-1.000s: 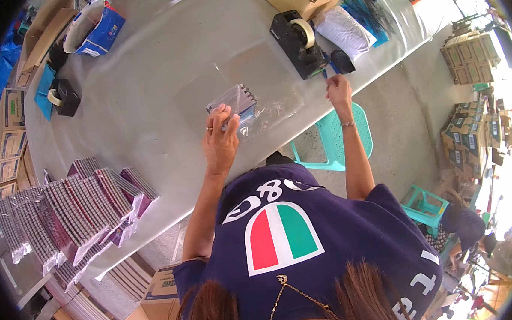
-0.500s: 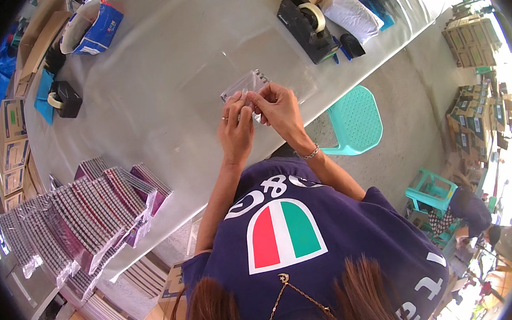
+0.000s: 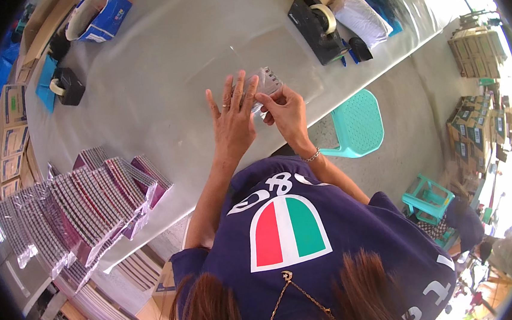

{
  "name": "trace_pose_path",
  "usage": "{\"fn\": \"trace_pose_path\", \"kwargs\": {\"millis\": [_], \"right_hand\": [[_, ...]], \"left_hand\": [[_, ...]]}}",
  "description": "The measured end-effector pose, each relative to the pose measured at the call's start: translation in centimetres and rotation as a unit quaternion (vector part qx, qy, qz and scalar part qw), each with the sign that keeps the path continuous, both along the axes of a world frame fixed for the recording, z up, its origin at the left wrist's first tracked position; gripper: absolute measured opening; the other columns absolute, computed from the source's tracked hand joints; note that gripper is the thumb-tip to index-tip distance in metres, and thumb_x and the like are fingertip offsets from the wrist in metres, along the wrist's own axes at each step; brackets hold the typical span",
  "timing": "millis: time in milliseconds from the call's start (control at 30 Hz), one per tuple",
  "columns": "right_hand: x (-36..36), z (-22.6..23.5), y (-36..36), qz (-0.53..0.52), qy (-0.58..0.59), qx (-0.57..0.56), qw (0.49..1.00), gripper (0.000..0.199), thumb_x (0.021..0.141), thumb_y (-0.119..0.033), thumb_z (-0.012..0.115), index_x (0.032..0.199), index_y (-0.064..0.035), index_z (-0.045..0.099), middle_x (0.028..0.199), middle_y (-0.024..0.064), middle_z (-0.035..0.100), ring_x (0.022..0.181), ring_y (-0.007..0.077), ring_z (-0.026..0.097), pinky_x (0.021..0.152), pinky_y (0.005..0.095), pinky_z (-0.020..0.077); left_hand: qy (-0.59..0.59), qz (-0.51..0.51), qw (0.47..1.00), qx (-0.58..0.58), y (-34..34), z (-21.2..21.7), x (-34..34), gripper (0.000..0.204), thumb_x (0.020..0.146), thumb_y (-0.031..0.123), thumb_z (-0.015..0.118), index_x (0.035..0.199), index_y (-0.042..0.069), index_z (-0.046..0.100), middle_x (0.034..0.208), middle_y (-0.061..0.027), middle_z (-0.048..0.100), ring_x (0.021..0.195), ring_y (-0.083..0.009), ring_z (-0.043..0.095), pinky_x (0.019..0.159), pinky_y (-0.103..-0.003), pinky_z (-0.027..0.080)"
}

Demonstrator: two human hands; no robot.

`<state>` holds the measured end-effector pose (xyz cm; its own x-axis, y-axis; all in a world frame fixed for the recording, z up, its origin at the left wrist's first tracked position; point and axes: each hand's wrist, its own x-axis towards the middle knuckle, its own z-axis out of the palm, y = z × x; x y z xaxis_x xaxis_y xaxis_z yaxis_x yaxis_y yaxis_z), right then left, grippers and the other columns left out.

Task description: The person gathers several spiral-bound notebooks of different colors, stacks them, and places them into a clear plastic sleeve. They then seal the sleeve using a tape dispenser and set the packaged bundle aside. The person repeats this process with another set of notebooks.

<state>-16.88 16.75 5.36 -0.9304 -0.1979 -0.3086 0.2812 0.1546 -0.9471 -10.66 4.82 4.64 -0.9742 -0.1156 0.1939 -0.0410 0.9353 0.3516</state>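
A small spiral-edged item in clear plastic wrap (image 3: 270,79) lies on the grey-covered table, partly hidden by my hands. My left hand (image 3: 233,116) is open, its fingers spread and stretched out, with the fingertips beside and partly over the left side of the wrap. On the near right side, my right hand (image 3: 286,110) is closed, thumb and fingers pinching the edge of the plastic. Glare on the wrap hides what exactly is inside.
Stacks of wrapped spiral-bound notebooks (image 3: 85,203) stand at the left table edge. Two black tape dispensers (image 3: 312,32) (image 3: 70,87), a blue carton (image 3: 103,18) and a white bag (image 3: 358,19) sit farther back. A turquoise stool (image 3: 358,122) stands beyond the right edge.
My left hand has let go of the plastic and spread its fingers, shifting slightly left. My right hand keeps its pinch, a little lower and to the right.
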Motion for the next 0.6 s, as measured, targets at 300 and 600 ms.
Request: {"fn": "trace_pose_path", "kwargs": {"millis": [300,600], "right_hand": [[-0.6,-6.7,1.8,0.063,0.179,0.157,0.969,0.039,0.084,-0.032,0.075,0.065,-0.0028,0.056,0.056,0.0044,0.058,0.048,0.0094,0.052,0.043,0.0281,0.0383],[-2.0,-6.6,6.3,0.331,-0.289,-0.075,0.895,0.04,0.089,-0.045,0.064,0.102,-0.0064,0.064,0.08,0.003,0.064,0.075,0.0183,0.062,0.066,0.0324,0.0507]], "left_hand": [[0.014,-0.005,0.998,0.055,0.1,0.0,-0.4,0.082,0.078,0.023,0.072,0.149,0.02,0.032,0.152,-0.0062,0.03,0.141,-0.0291,0.027,0.115,-0.06,0.011],[-0.074,0.012,0.997,0.035,1.3,2.9,-6.0,0.085,0.071,0.035,0.08,0.143,0.024,0.037,0.132,-0.0083,0.048,0.119,-0.0298,0.05,0.11,-0.054,0.026]]}}
